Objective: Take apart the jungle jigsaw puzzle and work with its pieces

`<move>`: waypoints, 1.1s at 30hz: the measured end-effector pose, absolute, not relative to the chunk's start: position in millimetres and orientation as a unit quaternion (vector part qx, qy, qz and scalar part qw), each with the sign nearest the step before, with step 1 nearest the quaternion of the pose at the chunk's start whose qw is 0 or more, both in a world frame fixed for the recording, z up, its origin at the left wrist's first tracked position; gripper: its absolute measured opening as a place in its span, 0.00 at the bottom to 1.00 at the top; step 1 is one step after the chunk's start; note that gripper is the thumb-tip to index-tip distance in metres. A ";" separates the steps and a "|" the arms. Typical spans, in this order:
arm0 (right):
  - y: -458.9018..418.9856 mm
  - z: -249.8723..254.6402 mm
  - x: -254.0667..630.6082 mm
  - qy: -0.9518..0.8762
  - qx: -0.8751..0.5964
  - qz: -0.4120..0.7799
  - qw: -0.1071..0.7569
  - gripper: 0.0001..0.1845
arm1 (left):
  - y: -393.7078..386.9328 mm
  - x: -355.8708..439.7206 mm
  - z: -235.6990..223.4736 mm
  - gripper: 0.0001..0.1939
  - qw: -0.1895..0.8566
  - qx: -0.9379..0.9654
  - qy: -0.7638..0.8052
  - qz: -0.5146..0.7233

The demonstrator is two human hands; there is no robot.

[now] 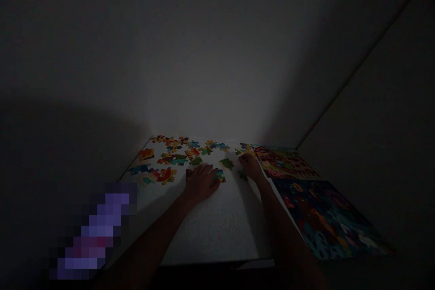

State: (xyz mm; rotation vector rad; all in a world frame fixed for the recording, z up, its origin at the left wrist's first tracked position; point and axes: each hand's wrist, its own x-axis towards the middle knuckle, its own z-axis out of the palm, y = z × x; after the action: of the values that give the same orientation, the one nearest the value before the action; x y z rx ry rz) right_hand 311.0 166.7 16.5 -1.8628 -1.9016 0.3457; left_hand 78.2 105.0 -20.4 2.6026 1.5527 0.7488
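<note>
My left hand (203,183) lies flat on the white tabletop (217,231), fingers outstretched over some joined jigsaw pieces. A teal and green piece (221,176) shows beside its thumb. To the right, my right hand (250,166) is closed with fingers curled together; what is in them, if anything, is hidden. A dark green piece (243,175) lies just below that hand. Between the hands and slightly beyond them rests a loose green jigsaw piece (226,163). The room is dim, so fine detail on the pieces is hard to see.
Several loose jigsaw pieces (179,159) are scattered over the table's far left, with orange and red ones (166,175) nearer. On the right lie a farm picture (285,161) and a dark blue picture (322,213). A wall (210,77) rises behind. A pixelated purple patch covers the lower left.
</note>
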 end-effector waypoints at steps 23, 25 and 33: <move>156.1 13.7 355.4 -0.652 -0.652 0.324 0.214 0.18 | 121.9 95.3 -11.1 0.24 0.124 0.882 0.409 0.199; 162.3 9.2 360.1 -0.617 -0.655 0.345 0.266 0.18 | 123.6 93.5 -9.8 0.24 0.122 0.884 0.403 0.202; 178.2 -14.4 337.3 -0.545 -0.711 0.116 0.430 0.32 | 146.1 53.6 -6.1 0.16 0.018 0.776 0.584 0.239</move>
State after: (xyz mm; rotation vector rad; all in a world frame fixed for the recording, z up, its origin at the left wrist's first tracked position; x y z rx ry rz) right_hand 337.3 178.2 -14.4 -1.7743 -1.3588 0.2894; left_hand 53.6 146.1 -6.1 2.4088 1.8135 0.7436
